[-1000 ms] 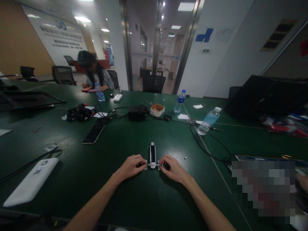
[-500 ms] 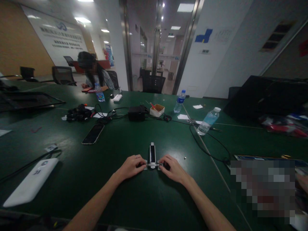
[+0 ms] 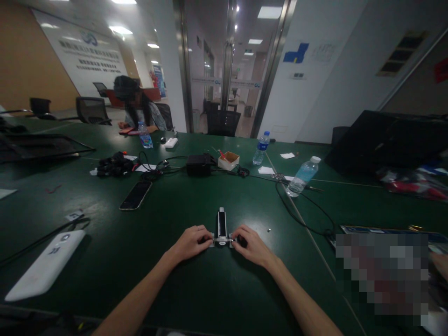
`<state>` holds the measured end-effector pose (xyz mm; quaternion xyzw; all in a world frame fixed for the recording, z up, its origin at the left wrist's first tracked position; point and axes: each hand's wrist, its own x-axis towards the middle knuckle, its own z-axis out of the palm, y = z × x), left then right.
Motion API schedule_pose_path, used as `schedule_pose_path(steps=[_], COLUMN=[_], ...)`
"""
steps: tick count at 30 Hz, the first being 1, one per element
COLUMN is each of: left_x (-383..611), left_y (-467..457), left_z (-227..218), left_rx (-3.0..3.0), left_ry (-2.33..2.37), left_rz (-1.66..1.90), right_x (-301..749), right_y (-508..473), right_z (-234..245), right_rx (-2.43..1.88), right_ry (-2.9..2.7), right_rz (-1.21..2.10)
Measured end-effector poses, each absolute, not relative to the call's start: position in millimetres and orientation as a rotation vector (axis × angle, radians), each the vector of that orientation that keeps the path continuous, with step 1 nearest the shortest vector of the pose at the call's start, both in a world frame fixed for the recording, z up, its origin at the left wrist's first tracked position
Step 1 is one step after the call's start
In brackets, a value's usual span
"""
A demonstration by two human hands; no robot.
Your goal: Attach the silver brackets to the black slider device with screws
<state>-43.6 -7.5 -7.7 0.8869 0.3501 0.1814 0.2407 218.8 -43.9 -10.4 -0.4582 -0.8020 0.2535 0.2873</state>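
Observation:
On the green table [image 3: 196, 289] in front of me lies a narrow silver-white device [image 3: 221, 224] with a dark strip along its middle, pointing away from me. A thin metal crosspiece runs across its near end, with a small flat plate at each side. My left hand [image 3: 192, 241] pinches the left end of that crosspiece. At the right end, the fingers of my right hand [image 3: 249, 243] are closed in the same way. Fingertips hide part of both ends. A tiny light-coloured piece [image 3: 269, 229] lies to the right of my right hand.
A phone [image 3: 136, 195] and a white power bank [image 3: 47, 266] lie to the left. Behind the device stand a black box [image 3: 200, 165], a small open carton [image 3: 228, 161] and water bottles [image 3: 304, 177]. Cables cross the table. A person [image 3: 138, 107] sits at the far left.
Nearly everything stays put. The fingers of my right hand shift very slightly at the crosspiece's right end.

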Motion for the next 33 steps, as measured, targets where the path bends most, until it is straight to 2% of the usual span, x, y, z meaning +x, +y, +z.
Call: schedule_pose_path(steps=[33], left_x=[-45.1], left_y=[-7.2], left_z=[-8.9], left_rx=[2.382], left_ry=[0.981], left_rz=[0.483], right_x=[219.0], right_y=[-44.2], right_z=[-14.8], right_rx=[-1.24], right_ry=[-2.14], right_rz=[0.656])
